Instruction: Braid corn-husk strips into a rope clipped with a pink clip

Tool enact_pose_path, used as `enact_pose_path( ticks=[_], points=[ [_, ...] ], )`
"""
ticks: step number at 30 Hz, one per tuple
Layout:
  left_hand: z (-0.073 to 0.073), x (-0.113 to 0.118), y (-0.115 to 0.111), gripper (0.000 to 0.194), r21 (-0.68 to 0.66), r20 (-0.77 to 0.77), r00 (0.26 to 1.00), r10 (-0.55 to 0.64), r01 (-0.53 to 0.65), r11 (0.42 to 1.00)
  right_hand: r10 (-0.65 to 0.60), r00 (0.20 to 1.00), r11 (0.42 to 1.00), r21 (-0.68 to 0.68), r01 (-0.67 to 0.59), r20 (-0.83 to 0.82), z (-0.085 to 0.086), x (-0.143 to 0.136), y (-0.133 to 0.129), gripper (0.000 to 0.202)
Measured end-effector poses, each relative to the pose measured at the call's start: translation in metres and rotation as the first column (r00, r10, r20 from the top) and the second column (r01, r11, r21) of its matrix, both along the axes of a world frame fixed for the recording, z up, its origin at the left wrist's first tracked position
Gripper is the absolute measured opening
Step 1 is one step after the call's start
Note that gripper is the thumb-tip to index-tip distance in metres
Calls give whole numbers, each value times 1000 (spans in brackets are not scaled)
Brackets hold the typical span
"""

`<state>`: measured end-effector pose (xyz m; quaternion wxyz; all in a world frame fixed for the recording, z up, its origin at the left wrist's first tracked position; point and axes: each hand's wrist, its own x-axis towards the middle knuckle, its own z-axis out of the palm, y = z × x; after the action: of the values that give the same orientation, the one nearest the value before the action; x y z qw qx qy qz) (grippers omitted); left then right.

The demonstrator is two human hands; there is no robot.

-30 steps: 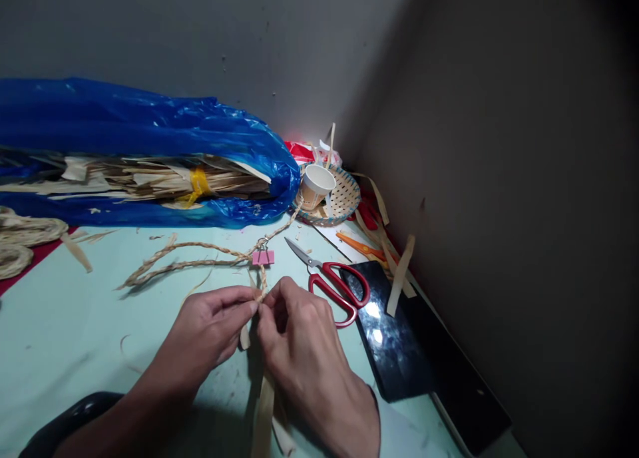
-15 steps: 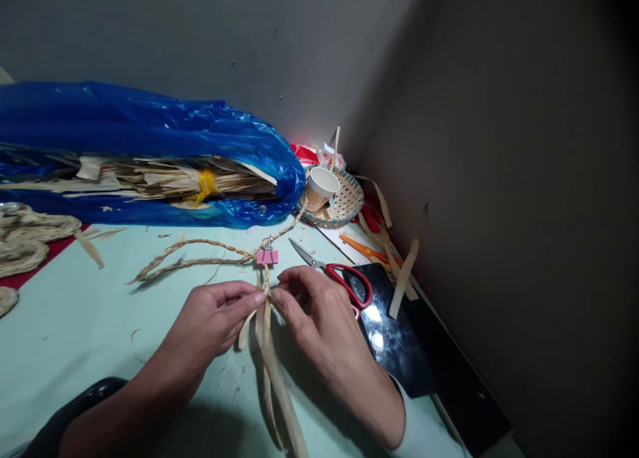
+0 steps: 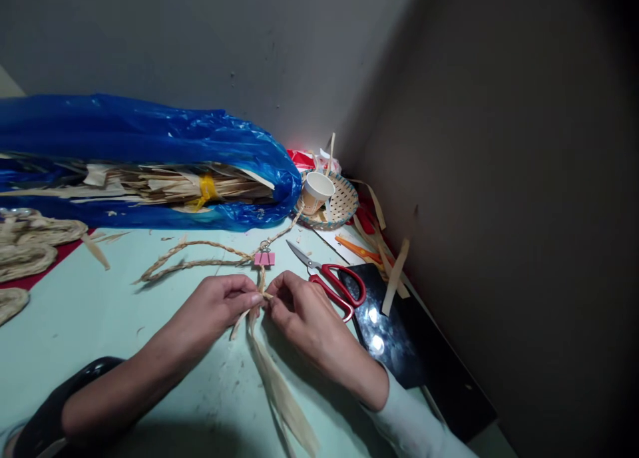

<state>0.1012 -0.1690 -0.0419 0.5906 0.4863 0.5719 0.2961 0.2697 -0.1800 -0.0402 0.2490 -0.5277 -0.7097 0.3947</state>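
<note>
Craft work corner: table against bare walls, blue bag of dried strips, coiled braid, scissors, small basket (homemade-looking setup).

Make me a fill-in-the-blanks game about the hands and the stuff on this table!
1. Both hands, left hand and right hand, pinch a braided straw ____.
2. The small clip on the braid is ____.
3. The scissors have ____ handles.
4. The straw bundle lies in a ____ plastic bag.

Missing words: rope; pink; red; blue
</note>
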Motion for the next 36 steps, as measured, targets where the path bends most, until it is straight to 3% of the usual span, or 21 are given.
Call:
enact_pose_path(
  ticks=[4,7,11,14,18,21,25,29,36],
  points=[
    [2,1,0,27,55,-59,996,-64,67,996,4,988,999,-49,-11,-157,-1,0,0,13],
    [1,-1,-2,22,183,-189,980,-65,100,978,-34,979,996,-87,17,-199,-2,-2,1,17],
    [1,-3,-6,25,341,-474,880,-36,221,914,-75,972,990,-133,46,-223,-7,-7,4,25],
    [4,-1,-7,25,363,-561,827,-30,279,889,-123,953,983,-167,78,-276,-13,-10,6,24],
    [7,-4,-2,27,325,-436,895,-96,256,911,-172,927,978,-170,121,-333,-19,-12,7,19],
    [6,-12,4,33,151,-171,964,-205,231,961,-177,905,975,-195,107,-388,-20,-13,7,19],
    [-1,-22,11,32,-34,64,966,-250,252,967,-204,879,966,-235,109,-431,-21,-15,6,19],
    [-10,-24,15,27,-142,113,976,-186,201,969,-205,868,970,-210,120,-452,-21,-16,5,19],
    [-11,-21,15,26,-166,124,985,-116,135,977,-242,886,967,-176,185,-395,-21,-17,5,15]
  ],
)
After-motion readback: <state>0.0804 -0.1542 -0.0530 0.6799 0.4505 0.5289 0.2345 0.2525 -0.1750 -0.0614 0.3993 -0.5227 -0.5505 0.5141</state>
